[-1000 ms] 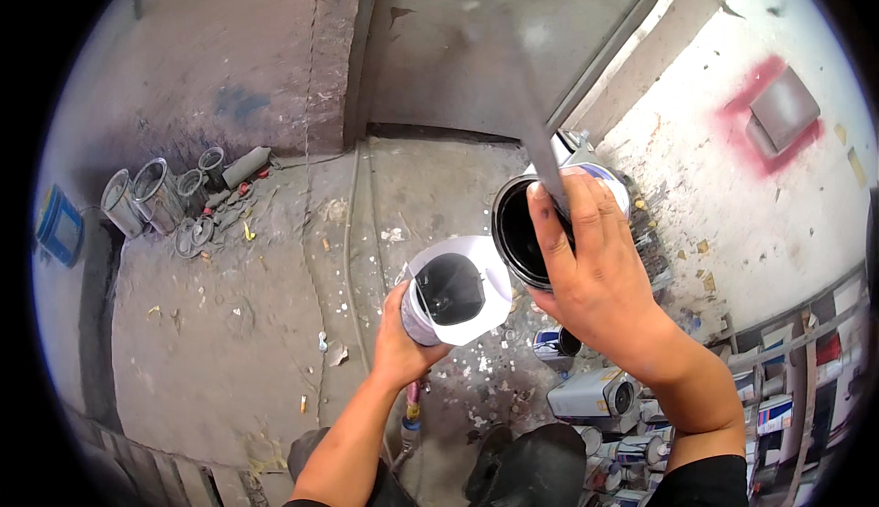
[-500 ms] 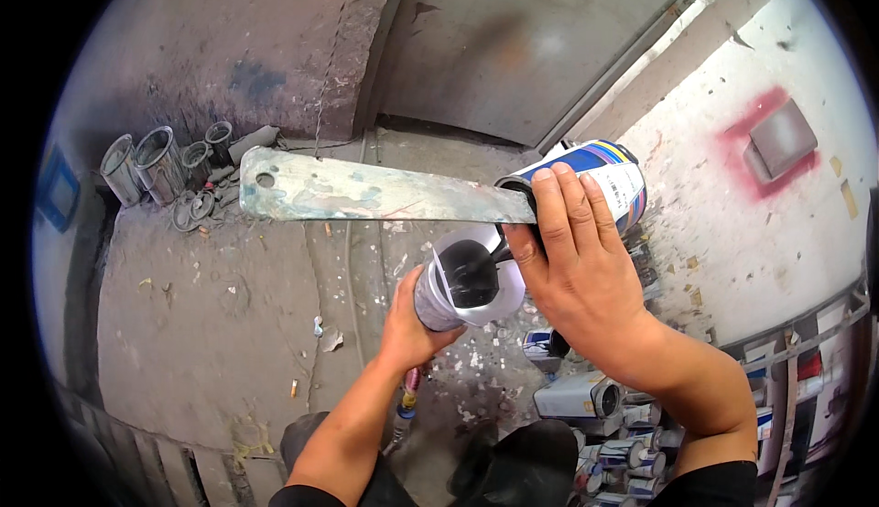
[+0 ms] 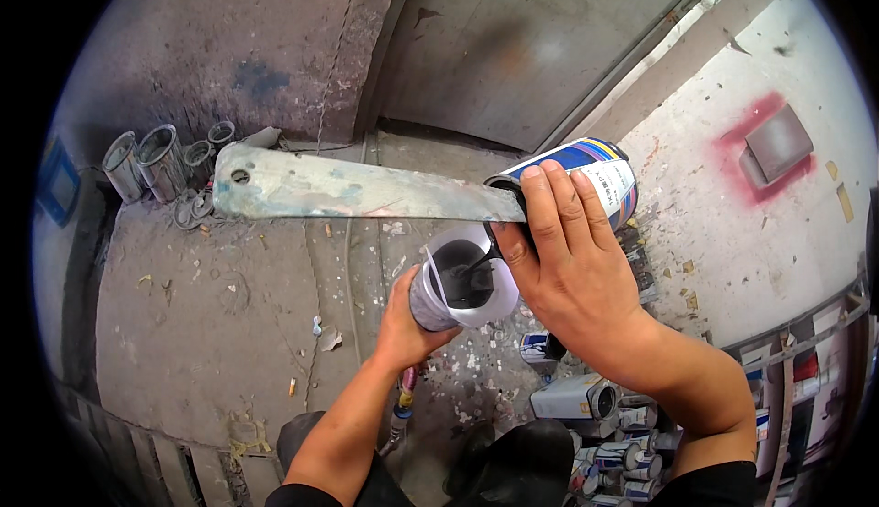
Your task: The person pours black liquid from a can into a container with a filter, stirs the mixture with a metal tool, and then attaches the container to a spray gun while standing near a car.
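My left hand (image 3: 407, 328) is wrapped round a cup (image 3: 428, 304) with a wide, white, flared lining at its mouth. Dark paint (image 3: 458, 264) sits inside, and a dark stream runs into it from above. My right hand (image 3: 581, 255) grips a blue and white paint can (image 3: 609, 182), tipped on its side with its mouth toward the cup. A long flat mixing stick (image 3: 366, 188), pale and smeared with paint, sticks out leftward from the can's mouth. My right fingers lie over the can, close to the stick's end. A coloured hose fitting (image 3: 403, 402) shows below the cup.
Several used cans (image 3: 160, 163) stand by the wall at far left. Below my right arm are a rectangular metal tin (image 3: 572, 399), a small blue can (image 3: 540, 347) and many piled cans (image 3: 627, 457). A grey door (image 3: 531, 49) lies ahead; a hose (image 3: 352, 278) crosses the paint-spotted floor.
The can, stick and cup have shifted slightly left in the picture. The stream of paint into the cup shows more plainly. Both hands keep their grip.
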Demonstrator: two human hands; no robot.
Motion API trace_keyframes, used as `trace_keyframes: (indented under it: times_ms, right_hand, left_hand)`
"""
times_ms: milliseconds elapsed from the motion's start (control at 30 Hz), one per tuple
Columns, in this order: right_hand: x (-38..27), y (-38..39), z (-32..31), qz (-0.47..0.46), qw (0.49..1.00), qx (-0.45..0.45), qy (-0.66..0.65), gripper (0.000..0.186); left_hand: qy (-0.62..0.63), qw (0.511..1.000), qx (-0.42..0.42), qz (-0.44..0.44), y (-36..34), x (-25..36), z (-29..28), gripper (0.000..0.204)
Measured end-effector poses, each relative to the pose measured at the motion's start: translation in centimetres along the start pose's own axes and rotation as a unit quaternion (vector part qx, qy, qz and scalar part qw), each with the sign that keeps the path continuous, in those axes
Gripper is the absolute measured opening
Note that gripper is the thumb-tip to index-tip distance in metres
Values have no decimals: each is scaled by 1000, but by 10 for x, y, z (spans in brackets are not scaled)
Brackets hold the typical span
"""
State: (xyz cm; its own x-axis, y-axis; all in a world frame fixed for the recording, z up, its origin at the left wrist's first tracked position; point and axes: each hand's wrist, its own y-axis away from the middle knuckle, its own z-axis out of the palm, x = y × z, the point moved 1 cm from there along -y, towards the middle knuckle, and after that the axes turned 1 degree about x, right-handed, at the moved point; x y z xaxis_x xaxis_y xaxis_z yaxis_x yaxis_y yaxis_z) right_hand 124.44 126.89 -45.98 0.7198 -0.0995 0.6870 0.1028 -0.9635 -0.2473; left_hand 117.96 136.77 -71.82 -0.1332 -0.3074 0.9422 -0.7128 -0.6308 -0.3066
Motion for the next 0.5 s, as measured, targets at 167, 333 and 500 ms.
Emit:
trace_keyframes:
  times_ms: [167,333,500]
  right_hand:
    - [1,3,-2,-1,1000,10,-13,34]
    - [14,8,7,40,998,33,-43,52]
    - [30,20,1,130,979,29,-157,101]
  left_hand:
    - [-15,1000,1,-11,1,2,-1,107]
    - [-2,1000,-13,-18,1,0,4,107]
    - [24,999,-10,-22,1,-8,7,107]
